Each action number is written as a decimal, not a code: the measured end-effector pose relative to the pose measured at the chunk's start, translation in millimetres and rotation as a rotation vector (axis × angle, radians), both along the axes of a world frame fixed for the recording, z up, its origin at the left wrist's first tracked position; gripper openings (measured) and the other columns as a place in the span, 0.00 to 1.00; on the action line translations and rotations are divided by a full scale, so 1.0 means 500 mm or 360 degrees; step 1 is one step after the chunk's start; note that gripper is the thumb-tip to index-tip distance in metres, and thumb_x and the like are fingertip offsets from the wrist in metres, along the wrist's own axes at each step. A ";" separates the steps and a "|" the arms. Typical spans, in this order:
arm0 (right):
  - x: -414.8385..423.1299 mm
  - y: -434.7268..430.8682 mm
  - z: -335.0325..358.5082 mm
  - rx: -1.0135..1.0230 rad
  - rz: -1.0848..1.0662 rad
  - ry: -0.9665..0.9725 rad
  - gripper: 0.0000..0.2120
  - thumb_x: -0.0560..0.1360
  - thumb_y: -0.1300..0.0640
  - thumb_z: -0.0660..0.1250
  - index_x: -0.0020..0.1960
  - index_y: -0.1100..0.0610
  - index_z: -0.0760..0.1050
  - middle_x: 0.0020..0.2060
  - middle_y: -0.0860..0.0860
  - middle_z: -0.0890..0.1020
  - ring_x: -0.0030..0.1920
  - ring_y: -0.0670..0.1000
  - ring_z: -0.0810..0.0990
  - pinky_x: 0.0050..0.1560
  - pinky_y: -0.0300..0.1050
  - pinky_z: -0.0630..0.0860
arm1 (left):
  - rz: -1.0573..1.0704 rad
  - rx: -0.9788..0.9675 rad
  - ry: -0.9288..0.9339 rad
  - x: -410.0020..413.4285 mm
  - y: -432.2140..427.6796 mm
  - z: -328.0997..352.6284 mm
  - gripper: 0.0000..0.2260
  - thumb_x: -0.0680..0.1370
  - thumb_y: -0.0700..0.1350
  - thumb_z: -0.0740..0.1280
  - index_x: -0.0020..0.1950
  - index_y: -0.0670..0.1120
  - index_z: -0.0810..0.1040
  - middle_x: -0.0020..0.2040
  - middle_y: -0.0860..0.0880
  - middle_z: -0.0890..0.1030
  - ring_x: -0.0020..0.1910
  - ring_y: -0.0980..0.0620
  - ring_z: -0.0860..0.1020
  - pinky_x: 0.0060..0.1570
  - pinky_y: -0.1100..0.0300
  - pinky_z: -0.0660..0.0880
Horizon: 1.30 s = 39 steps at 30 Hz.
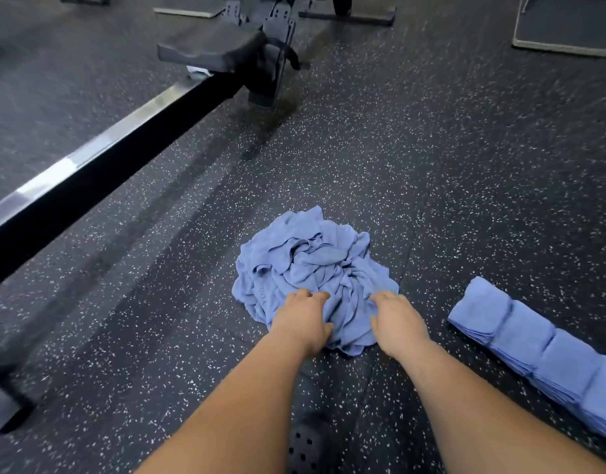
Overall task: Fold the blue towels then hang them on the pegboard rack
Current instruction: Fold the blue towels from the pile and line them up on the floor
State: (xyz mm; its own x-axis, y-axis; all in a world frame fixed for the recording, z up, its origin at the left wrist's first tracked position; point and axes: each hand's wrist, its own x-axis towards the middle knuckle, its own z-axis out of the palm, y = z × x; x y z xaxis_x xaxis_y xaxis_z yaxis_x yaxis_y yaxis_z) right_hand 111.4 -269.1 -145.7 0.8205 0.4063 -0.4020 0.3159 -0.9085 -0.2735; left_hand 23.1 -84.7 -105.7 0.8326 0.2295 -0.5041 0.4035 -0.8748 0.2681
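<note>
The messy pile of blue towels (312, 265) lies on the floor (466, 165) just ahead, and the left hand (300, 319) and right hand (397, 323) both grab its near edge with curled fingers, side by side, while the folded towels (534, 350) lie nearer the right hand

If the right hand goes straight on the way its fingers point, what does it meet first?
The crumpled towel pile: the right hand has its fingers on the near edge, so it would push deeper into the cloth. Beyond the pile only speckled floor shows, though depth is unclear.
</note>
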 end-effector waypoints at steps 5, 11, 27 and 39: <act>0.011 -0.035 0.131 0.0481 -0.0347 -0.0221 0.08 0.80 0.53 0.72 0.56 0.44 0.87 0.51 0.42 0.88 0.50 0.49 0.85 0.54 0.49 0.82 | 0.0149 -0.0145 -0.0164 -0.008 -0.026 0.056 0.28 0.82 0.55 0.68 0.81 0.54 0.66 0.73 0.44 0.71 0.73 0.40 0.70 0.72 0.42 0.71; -0.009 -0.054 0.318 0.0801 -0.0229 -0.0208 0.08 0.78 0.57 0.75 0.50 0.44 0.87 0.42 0.35 0.85 0.43 0.34 0.82 0.46 0.32 0.75 | 0.0149 -0.0350 -0.0562 -0.009 -0.059 0.201 0.29 0.81 0.55 0.71 0.81 0.59 0.66 0.73 0.44 0.72 0.73 0.42 0.72 0.72 0.48 0.70; -0.224 -0.177 0.635 0.1627 -0.0238 0.0269 0.15 0.78 0.61 0.77 0.62 0.52 0.80 0.50 0.52 0.89 0.52 0.52 0.86 0.58 0.55 0.83 | 0.0301 -0.0755 -0.1450 -0.129 -0.153 0.580 0.13 0.79 0.56 0.74 0.43 0.49 0.79 0.35 0.52 0.80 0.34 0.54 0.74 0.39 0.55 0.72; -0.261 -0.300 0.690 0.1436 -0.0446 -0.0495 0.04 0.80 0.55 0.74 0.47 0.48 0.86 0.40 0.44 0.87 0.42 0.47 0.84 0.45 0.43 0.78 | 0.0613 -0.0633 -0.1393 -0.181 -0.184 0.606 0.05 0.79 0.51 0.71 0.52 0.55 0.77 0.50 0.56 0.83 0.53 0.50 0.80 0.51 0.54 0.74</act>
State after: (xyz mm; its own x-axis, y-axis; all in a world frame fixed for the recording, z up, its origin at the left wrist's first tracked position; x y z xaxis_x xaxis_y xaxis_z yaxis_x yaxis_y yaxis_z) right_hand -19.4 -419.0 199.4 0.9501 0.2294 0.2115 0.2967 -0.4538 -0.8403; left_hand -67.6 -176.6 197.4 0.8495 0.5074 0.1445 0.1620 -0.5115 0.8439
